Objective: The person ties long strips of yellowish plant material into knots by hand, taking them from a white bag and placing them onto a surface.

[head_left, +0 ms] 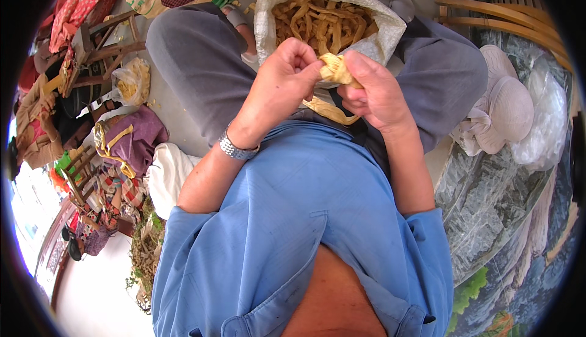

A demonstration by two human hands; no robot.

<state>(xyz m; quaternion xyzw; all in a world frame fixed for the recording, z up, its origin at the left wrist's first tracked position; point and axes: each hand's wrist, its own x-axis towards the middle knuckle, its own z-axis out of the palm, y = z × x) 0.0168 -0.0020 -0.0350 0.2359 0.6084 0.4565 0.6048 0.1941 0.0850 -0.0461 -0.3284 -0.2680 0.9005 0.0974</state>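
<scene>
Between my two hands, in front of my lap, is a small wrapped bundle of pale yellow strips [337, 70], wound like a knot. The fingertips of my left hand [281, 83] pinch its left end. My right hand [378, 93] is closed round its right end, the thumb lying along it. A loose yellow strip [331, 111] loops down below the hands. Just beyond them an open white woven sack [390, 28] stands between my knees, holding a heap of brownish-yellow strips [317, 22]. The inner fingers of both hands are partly hidden.
A white sun hat [510, 108] and clear plastic [540, 117] lie at my right, by a wooden chair [506, 16]. To the left are a purple bag [134, 138], a plastic bag of yellow pieces [131, 83], a wooden stool [104, 50] and several seated people.
</scene>
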